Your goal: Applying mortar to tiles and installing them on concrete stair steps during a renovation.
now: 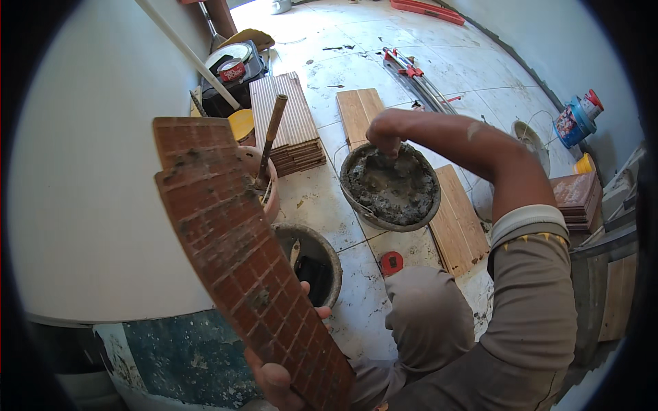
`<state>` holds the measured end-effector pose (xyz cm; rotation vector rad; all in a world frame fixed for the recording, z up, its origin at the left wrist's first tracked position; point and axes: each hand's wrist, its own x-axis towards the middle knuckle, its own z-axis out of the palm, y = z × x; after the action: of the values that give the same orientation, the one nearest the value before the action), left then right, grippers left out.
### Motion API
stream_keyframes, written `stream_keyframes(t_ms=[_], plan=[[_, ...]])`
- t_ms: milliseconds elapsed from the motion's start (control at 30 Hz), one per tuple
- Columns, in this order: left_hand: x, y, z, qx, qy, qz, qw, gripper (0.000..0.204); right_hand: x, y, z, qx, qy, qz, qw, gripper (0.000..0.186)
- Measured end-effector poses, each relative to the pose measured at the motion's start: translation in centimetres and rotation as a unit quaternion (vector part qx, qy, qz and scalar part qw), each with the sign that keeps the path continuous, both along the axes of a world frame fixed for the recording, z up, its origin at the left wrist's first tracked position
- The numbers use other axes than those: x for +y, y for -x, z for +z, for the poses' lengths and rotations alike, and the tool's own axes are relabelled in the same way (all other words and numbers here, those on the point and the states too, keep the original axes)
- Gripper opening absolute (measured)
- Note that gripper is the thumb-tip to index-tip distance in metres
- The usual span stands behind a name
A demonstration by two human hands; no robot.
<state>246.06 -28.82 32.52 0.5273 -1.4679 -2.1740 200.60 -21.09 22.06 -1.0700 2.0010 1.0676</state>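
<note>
My left hand [274, 382] grips a long reddish-brown tile [274, 288] near its lower end, thumb on one side and fingertips round the other edge. The tile is tilted, its grid-ridged back toward me and smeared with grey mortar; its upper left edge has a stepped notch. My right hand [386, 135] reaches down into a round bucket [349, 200] of wet grey mortar [404, 209]. Its fingers are closed, and what they hold is hidden. Behind the tile stands a dark bucket [336, 264] of dark liquid with a brush-like tool [295, 252] in it.
Wood-look planks [458, 219] lie beside the mortar bucket, near a red tape measure [391, 263]. A stack of ridged tiles [284, 116] and a pink bucket [273, 195] with a wooden-handled tool [272, 133] stand left. A tile cutter [418, 79] lies ahead; brown tiles [576, 198] are stacked right.
</note>
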Motion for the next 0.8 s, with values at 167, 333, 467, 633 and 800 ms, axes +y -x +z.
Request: stream_keyframes(t_ms=[167, 333, 467, 633, 800], plan=[[-0.9, 0.7, -2.1, -0.02, -0.036, -0.005, 0.999, 0.111, 2.7, -3.4, -5.1, 0.03, 0.064, -0.04, 0.997, 0.037], [-1.6, 0.4, -3.2, 0.058, -0.048, -0.038, 0.996, 0.1, 7.6, -10.5, -8.7, 0.081, 0.204, -0.123, 0.968, 0.028], [-2.3, 0.3, -3.6, 0.107, -0.054, -0.058, 0.991, 0.088, 8.0, -14.3, -10.6, 0.128, 0.191, -0.117, 0.966, 0.026], [-3.1, 0.8, -4.2, 0.16, -0.115, -0.038, 0.98, 0.079, 8.2, -16.1, -9.3, 0.122, 0.2, -0.145, 0.961, 0.03], [-3.9, 1.7, -4.6, 0.177, -0.157, -0.034, 0.971, 0.077, 9.4, -17.4, -3.7, 0.144, 0.247, -0.174, 0.942, 0.027]])
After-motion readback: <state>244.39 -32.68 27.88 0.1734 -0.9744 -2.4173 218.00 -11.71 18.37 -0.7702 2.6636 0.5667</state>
